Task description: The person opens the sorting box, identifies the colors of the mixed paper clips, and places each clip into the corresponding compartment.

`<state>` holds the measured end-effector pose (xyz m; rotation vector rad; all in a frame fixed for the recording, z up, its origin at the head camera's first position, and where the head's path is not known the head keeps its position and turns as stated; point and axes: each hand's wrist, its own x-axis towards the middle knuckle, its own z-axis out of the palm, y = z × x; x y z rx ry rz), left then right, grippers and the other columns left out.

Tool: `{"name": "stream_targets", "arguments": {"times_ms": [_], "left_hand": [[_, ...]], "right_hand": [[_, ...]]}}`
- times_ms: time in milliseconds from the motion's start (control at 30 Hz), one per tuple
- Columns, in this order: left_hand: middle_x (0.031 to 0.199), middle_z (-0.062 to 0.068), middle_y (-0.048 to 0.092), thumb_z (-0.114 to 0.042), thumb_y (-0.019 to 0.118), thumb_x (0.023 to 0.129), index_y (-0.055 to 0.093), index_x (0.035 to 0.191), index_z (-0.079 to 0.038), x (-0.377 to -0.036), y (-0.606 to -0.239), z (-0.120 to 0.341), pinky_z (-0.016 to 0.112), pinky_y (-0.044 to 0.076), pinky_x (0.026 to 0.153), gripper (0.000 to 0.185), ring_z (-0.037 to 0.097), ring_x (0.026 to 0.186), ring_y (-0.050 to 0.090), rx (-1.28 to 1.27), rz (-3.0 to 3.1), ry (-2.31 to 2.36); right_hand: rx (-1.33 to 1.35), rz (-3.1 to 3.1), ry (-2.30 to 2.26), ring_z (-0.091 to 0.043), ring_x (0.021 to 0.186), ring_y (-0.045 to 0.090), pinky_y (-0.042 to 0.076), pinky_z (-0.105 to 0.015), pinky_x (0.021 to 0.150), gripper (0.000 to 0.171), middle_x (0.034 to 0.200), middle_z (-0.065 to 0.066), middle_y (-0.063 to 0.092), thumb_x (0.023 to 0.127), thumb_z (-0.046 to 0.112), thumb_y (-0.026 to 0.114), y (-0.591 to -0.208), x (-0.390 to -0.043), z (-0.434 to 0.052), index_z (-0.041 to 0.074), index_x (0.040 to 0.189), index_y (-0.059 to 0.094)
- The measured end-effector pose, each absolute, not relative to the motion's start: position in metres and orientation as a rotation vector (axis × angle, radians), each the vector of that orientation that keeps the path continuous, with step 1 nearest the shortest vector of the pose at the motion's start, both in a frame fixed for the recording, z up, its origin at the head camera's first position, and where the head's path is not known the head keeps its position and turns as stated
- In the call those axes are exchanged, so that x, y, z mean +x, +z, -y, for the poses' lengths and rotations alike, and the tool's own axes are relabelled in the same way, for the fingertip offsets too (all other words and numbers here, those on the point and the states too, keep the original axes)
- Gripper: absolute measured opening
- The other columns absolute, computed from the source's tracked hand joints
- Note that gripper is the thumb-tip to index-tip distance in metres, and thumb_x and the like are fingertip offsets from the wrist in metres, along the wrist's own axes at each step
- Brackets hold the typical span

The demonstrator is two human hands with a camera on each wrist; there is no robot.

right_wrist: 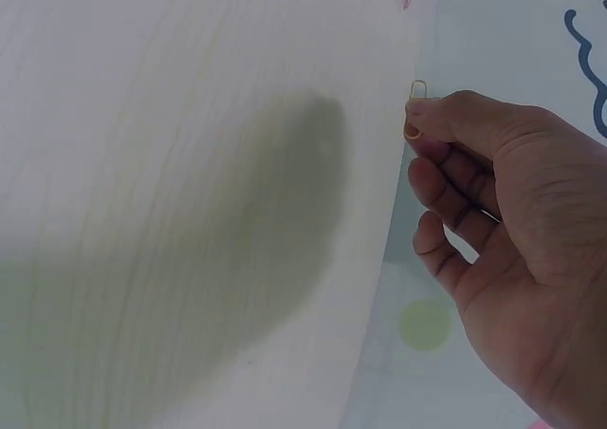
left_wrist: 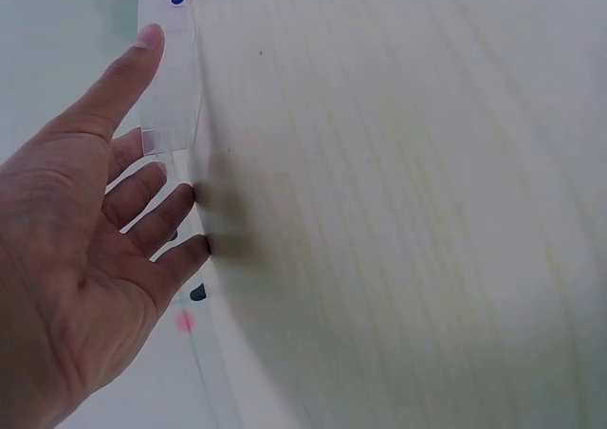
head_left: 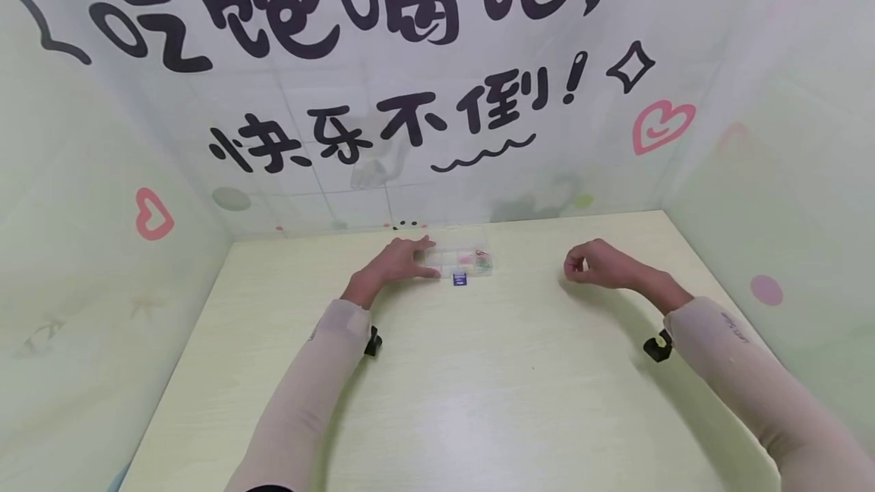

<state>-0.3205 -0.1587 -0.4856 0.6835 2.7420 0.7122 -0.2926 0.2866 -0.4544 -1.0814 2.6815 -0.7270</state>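
- The left hand (head_left: 399,263) is laid flat, fingers spread wide, against the nine o'clock end of a clear plastic compartment box (head_left: 459,257) on the pale wooden surface (head_left: 478,386).
- A small yellow wire paper clip (right_wrist: 416,91) is pinched between thumb and forefinger of the right hand (head_left: 595,263), well apart from the box at its three o'clock.
- More coloured clips (head_left: 482,260) are seen in the box's three o'clock compartments; a small dark blue block (head_left: 460,278) lies just at its six o'clock edge.
- The step in hand is judged to be carrying a clip to the steadied box; a move toward nine o'clock and a release over a compartment would be called for.
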Motion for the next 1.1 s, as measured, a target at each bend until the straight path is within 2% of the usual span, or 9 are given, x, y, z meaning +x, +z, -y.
{"name": "stream_targets", "arguments": {"times_ms": [633, 867, 1100], "left_hand": [[0.167, 0.016, 0.037, -0.047, 0.083, 0.090, 0.051, 0.157, -0.006, -0.320, -0.485, 0.159, 0.049, 0.033, 0.127, 0.085, 0.037, 0.156, 0.034, 0.675, -2.739, 0.718], [0.167, 0.016, 0.037, -0.046, 0.084, 0.090, 0.050, 0.157, -0.006, -0.319, -0.482, 0.158, 0.049, 0.032, 0.127, 0.085, 0.037, 0.156, 0.034, 0.671, -2.733, 0.713], [0.167, 0.018, 0.036, -0.046, 0.083, 0.091, 0.048, 0.157, -0.005, -0.319, -0.481, 0.157, 0.049, 0.032, 0.127, 0.086, 0.039, 0.155, 0.034, 0.674, -2.739, 0.682]], "right_hand": [[-1.131, -2.652, -0.802, -0.012, 0.078, 0.061, 0.053, -0.028, 0.072, 0.013, 0.083, 0.006, 0.072, 0.092, -0.003, 0.074, -0.446, -0.307, -0.228, 0.009, 0.086, 0.075], [-1.175, -2.666, -0.830, -0.011, 0.078, 0.061, 0.053, -0.028, 0.072, 0.013, 0.083, 0.005, 0.072, 0.092, -0.001, 0.077, -0.448, -0.314, -0.208, 0.010, 0.086, 0.075], [-1.213, -2.662, -0.856, -0.013, 0.080, 0.063, 0.057, -0.035, 0.075, 0.011, 0.085, 0.002, 0.074, 0.092, -0.002, 0.076, -0.449, -0.322, -0.184, 0.007, 0.087, 0.076]]}}
